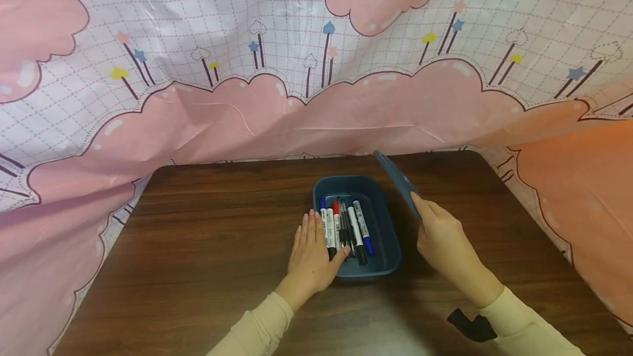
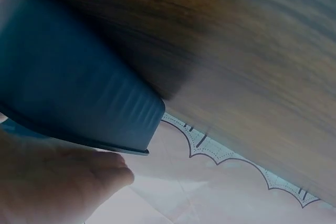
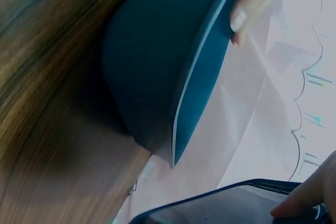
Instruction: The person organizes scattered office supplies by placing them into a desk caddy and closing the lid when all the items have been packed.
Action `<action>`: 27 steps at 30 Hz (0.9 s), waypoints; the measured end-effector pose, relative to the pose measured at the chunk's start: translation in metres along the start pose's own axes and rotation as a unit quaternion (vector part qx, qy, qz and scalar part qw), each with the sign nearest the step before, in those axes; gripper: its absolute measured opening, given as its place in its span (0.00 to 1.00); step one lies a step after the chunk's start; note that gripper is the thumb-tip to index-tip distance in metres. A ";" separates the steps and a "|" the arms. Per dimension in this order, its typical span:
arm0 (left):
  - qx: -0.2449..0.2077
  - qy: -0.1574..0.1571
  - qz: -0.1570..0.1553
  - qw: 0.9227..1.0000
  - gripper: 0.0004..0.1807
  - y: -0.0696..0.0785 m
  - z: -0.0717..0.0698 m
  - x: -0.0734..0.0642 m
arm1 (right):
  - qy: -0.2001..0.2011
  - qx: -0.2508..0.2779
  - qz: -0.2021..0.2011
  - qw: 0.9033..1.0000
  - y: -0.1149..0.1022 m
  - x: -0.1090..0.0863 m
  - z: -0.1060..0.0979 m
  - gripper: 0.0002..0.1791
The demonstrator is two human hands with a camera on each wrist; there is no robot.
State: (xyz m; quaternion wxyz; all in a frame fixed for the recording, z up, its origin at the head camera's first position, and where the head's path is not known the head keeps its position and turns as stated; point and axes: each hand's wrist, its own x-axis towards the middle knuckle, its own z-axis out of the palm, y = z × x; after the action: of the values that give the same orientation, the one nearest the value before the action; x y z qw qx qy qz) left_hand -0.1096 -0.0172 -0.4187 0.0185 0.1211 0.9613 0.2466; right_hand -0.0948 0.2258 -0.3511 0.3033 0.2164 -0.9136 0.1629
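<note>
A dark blue plastic box [image 1: 386,235] stands on the table, with several markers and pens lying lengthwise inside. White-barrelled markers [image 1: 355,229] with black, blue and red ends lie around a bunch of dark slim pens [image 1: 344,221]. Across the box's left rim lies my left hand [image 1: 309,262], its fingers straight and its thumb reaching over the markers. Right of the box, my right hand [image 1: 445,240] grips a blue lid [image 1: 398,180] by its near edge, tilted steeply and apart from the box. The left wrist view shows the box's outer wall [image 2: 79,72]; the markers are hidden there.
The brown wooden table [image 1: 222,224] extends well to the left of the box. Behind it hangs a patterned pink and white cloth [image 1: 296,120]. Something black [image 1: 472,326] shows beside the right sleeve.
</note>
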 end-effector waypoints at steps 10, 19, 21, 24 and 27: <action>-0.041 0.035 0.009 0.998 0.47 0.013 -0.011 0.002 | 0.017 -0.031 -0.033 0.999 -0.016 0.003 0.017 0.33; -0.084 0.087 0.023 0.992 0.44 0.035 -0.027 0.005 | 0.025 -0.069 -0.060 0.996 -0.037 0.009 0.027 0.37; -0.103 0.093 0.028 0.990 0.44 0.040 -0.030 0.006 | 0.022 -0.077 -0.063 0.995 -0.041 0.010 0.029 0.38; -0.142 0.093 0.035 0.985 0.45 0.046 -0.033 0.009 | 0.021 -0.087 -0.070 0.994 -0.048 0.010 0.032 0.38; -0.195 0.074 0.040 0.977 0.43 0.052 -0.036 0.012 | 0.023 -0.092 -0.076 0.993 -0.053 0.010 0.036 0.37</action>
State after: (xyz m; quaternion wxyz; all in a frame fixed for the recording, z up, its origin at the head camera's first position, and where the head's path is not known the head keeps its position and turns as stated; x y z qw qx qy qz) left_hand -0.1135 0.0130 -0.3620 -0.0393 0.1348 0.8881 0.4377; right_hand -0.0937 0.1619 -0.3636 0.3543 0.2523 -0.8985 0.0598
